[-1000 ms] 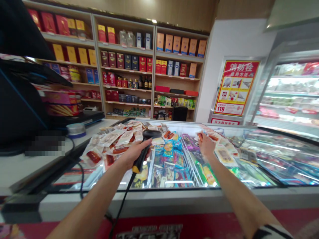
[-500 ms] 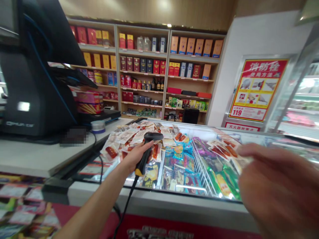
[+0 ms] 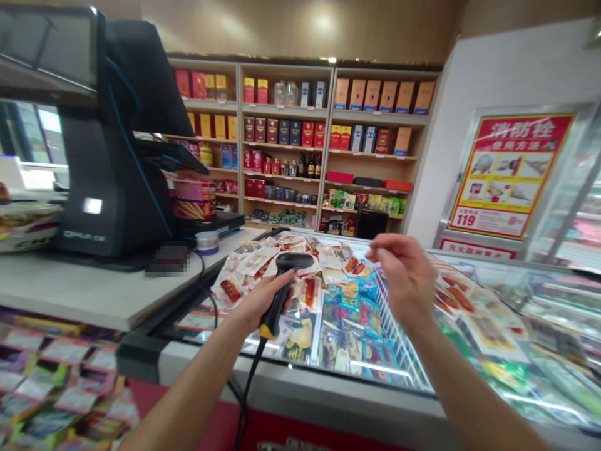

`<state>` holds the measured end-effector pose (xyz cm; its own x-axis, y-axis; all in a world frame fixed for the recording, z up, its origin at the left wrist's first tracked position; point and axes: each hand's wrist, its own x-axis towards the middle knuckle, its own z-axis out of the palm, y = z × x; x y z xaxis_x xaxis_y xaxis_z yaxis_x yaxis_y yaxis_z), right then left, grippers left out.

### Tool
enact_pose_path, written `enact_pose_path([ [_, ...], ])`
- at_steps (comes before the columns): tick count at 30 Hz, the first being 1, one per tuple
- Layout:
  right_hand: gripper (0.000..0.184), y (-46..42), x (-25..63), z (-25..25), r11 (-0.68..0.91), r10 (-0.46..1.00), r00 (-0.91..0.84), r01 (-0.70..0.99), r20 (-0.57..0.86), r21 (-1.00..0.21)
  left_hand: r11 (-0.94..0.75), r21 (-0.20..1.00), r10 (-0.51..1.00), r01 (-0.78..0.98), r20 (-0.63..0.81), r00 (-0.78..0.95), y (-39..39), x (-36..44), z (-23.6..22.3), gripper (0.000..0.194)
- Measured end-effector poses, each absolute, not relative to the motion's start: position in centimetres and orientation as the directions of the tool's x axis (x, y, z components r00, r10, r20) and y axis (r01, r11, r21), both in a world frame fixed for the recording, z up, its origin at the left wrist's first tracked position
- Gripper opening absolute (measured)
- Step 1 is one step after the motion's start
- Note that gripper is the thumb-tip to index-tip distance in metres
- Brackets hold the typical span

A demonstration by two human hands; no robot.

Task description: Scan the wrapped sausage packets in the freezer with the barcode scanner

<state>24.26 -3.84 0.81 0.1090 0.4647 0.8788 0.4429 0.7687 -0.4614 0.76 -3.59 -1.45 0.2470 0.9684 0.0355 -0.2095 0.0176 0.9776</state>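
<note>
A black barcode scanner [image 3: 278, 305] with a yellow-ended handle is hanging above the glass top of a chest freezer [image 3: 328, 386], its head overlapping a pile of clear sausage packets [image 3: 253, 260] from this viewpoint. The left grip [image 3: 258, 297] is grasping the scanner's handle, and a dark cable [image 3: 252, 369] is trailing from the handle's end down past the freezer's front edge. The right grip [image 3: 408, 282] is hovering over the freezer with bent fingers; they are hiding the space between them, so I cannot tell whether it is pinching anything. More packets [image 3: 462, 300] are lying on the glass to the right. Beneath the glass, colourful bags [image 3: 352, 341] are lying beside a white wire divider [image 3: 399, 341]. At the left, a tabletop [image 3: 98, 294] is carrying a dark checkout terminal [image 3: 113, 169], a pink snack box [image 3: 192, 210] and a roll of tape [image 3: 207, 242]. Behind, shelves [image 3: 240, 150] are holding rows of boxes [image 3: 284, 131], while a red-and-yellow poster [image 3: 511, 178] is hanging at the right.
</note>
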Motion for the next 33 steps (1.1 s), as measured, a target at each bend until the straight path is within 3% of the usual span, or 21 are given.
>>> enact_pose_path([
  [4,0.034,4.6,20.8,0.3,0.286,0.777,0.275,0.646,0.566,-0.707,-0.009,0.973,0.974,-0.229,0.060,0.217,-3.6,-0.6,-1.7,0.030],
  [8,0.052,10.8,18.8,-1.4,-0.075,0.842,0.386,0.776,0.377,-0.627,0.001,0.980,0.976,-0.201,0.043,0.212,-3.6,-1.2,-2.3,0.031],
  [11,0.056,12.3,18.1,-2.3,-0.219,0.870,0.407,0.824,0.278,-0.522,0.007,0.984,0.977,-0.178,0.031,0.210,-3.2,-1.2,-2.7,0.033],
  [13,0.054,12.6,18.0,-3.1,-0.198,0.903,0.336,0.878,0.266,-0.435,0.016,0.985,0.976,-0.170,0.022,0.217,-3.0,-0.9,-2.8,0.034],
  [16,0.050,12.5,18.5,-4.3,-0.114,0.878,0.256,0.932,0.404,-0.344,0.013,0.987,0.967,-0.160,0.028,0.252,-2.7,-0.1,-2.8,0.035],
  [23,0.051,9.0,22.8,-5.8,0.112,0.672,0.186,0.932,0.717,-0.346,-0.029,0.983,0.952,-0.183,0.083,0.294,-3.1,1.5,-2.1,0.034],
  [27,0.051,5.5,26.2,-7.0,0.222,0.588,0.129,0.924,0.798,-0.312,-0.002,0.986,0.951,-0.166,0.053,0.304,-3.5,2.8,-1.3,0.032],
  [33,0.054,3.0,28.6,-8.5,0.240,0.531,0.143,0.920,0.835,-0.310,-0.030,0.991,0.917,-0.130,0.079,0.392,-3.6,5.7,-1.2,0.034],
])
